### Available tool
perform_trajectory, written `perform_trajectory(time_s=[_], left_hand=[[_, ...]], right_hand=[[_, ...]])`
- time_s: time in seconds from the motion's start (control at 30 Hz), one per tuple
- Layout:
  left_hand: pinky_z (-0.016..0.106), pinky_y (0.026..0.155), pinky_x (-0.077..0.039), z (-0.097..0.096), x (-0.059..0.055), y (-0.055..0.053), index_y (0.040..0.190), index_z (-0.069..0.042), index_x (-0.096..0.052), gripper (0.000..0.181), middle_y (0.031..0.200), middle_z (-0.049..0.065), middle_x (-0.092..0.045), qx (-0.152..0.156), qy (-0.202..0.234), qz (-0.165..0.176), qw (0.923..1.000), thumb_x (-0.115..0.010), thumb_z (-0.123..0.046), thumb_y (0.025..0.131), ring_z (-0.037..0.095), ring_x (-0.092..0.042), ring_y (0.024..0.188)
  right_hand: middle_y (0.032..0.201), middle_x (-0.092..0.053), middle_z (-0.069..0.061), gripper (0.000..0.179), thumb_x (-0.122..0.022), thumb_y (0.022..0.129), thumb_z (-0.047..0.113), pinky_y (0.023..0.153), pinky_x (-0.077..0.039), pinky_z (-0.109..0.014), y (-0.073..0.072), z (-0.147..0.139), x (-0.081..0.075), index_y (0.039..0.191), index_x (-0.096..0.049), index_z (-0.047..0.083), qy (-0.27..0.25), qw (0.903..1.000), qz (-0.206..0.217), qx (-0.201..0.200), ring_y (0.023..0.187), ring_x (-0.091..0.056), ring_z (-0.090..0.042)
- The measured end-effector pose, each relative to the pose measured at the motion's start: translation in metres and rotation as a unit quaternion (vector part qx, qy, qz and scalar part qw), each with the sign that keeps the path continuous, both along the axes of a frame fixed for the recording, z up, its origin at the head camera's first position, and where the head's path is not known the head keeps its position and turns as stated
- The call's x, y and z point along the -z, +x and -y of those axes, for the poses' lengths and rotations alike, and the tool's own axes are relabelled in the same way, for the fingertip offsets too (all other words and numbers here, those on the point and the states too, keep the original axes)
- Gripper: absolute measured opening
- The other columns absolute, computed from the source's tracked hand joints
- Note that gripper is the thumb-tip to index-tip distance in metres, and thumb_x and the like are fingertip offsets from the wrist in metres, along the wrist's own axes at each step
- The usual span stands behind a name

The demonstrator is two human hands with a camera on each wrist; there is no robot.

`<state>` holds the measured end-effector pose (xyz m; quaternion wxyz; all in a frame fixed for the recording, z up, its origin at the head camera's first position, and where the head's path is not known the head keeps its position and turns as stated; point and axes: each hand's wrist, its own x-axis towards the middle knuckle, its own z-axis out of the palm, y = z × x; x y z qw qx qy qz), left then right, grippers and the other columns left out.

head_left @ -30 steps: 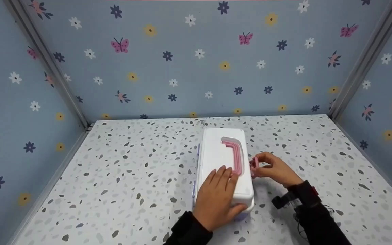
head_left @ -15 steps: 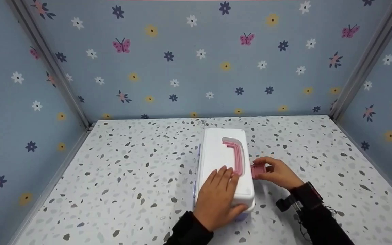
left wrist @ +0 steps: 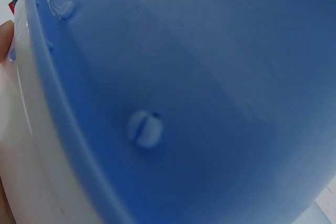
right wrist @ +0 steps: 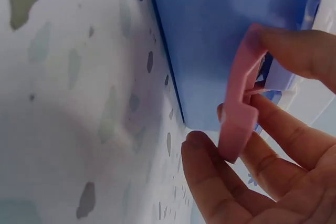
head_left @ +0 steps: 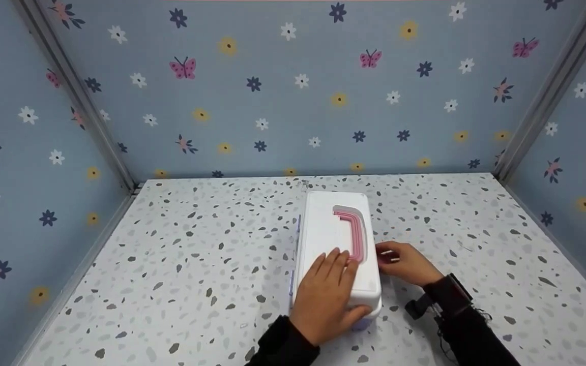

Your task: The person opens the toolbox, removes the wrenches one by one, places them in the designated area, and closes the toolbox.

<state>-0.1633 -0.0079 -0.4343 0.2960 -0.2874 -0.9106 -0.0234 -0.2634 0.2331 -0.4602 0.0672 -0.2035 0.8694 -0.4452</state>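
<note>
A storage box with a white lid stands on the table, a pink carry handle folded flat into its top. My left hand rests on the lid's near part, fingers extended toward the handle and thumb over the near edge. At the box's right side, my right hand grips a pink latch between thumb and fingers. The right wrist view has this latch standing out from the blue box body. In the head view the latch is mostly hidden by my fingers. Blue box wall fills the left wrist view.
The speckled white tabletop extends around the box. Blue flowered panels enclose the back and both sides. Blue-purple clips show along the lid's left edge. A wrist camera juts out beside my right wrist.
My right hand swung the pink latch outward from the box side, then moved slightly toward the box with it, so the latch shows less from above. My left hand stays on the lid.
</note>
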Motion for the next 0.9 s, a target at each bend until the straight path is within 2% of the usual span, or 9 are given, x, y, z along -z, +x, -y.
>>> perform_trajectory(time_s=[0.23,0.47,0.7,0.9], left_hand=[[0.041,0.112,-0.040,-0.0005,-0.0012,-0.0002,0.139,-0.008,-0.051,0.088,0.138,0.010,-0.058,0.000,-0.002,0.007,1.0000,-0.058,-0.074,0.080,0.025,-0.052,0.131],[0.041,0.112,-0.041,-0.0005,-0.0010,-0.0003,0.140,-0.008,-0.050,0.089,0.138,0.010,-0.058,0.001,0.000,0.007,1.0000,-0.058,-0.074,0.080,0.026,-0.052,0.131],[0.041,0.111,-0.042,-0.0008,0.0001,-0.0001,0.139,-0.008,-0.051,0.089,0.137,0.009,-0.059,0.002,0.006,0.001,1.0000,-0.059,-0.074,0.080,0.025,-0.053,0.130],[0.041,0.111,-0.041,-0.0047,-0.0026,0.0025,0.137,-0.008,-0.053,0.090,0.137,0.010,-0.059,-0.013,0.007,0.001,0.9999,-0.062,-0.074,0.076,0.025,-0.053,0.131]], right_hand=[[0.127,-0.064,-0.022,0.049,-0.072,0.086,0.021,0.097,-0.052,-0.051,-0.0024,-0.0010,-0.0003,0.129,-0.060,0.001,-0.001,0.9998,0.018,-0.002,0.113,-0.062,-0.040],[0.127,-0.063,-0.023,0.053,-0.071,0.087,0.019,0.096,-0.054,-0.040,-0.0028,-0.0015,0.0036,0.133,-0.056,-0.003,-0.036,0.9982,0.041,-0.027,0.115,-0.062,-0.037],[0.134,-0.056,-0.030,0.058,-0.068,0.091,0.017,0.099,-0.052,-0.034,-0.0010,-0.0009,0.0082,0.137,-0.046,-0.009,-0.107,0.9880,0.108,-0.029,0.125,-0.056,-0.039],[0.138,-0.051,-0.030,0.057,-0.058,0.095,0.014,0.099,-0.052,-0.035,0.0031,0.0002,0.0052,0.143,-0.039,-0.009,-0.126,0.9811,0.146,-0.020,0.120,-0.060,-0.029]])
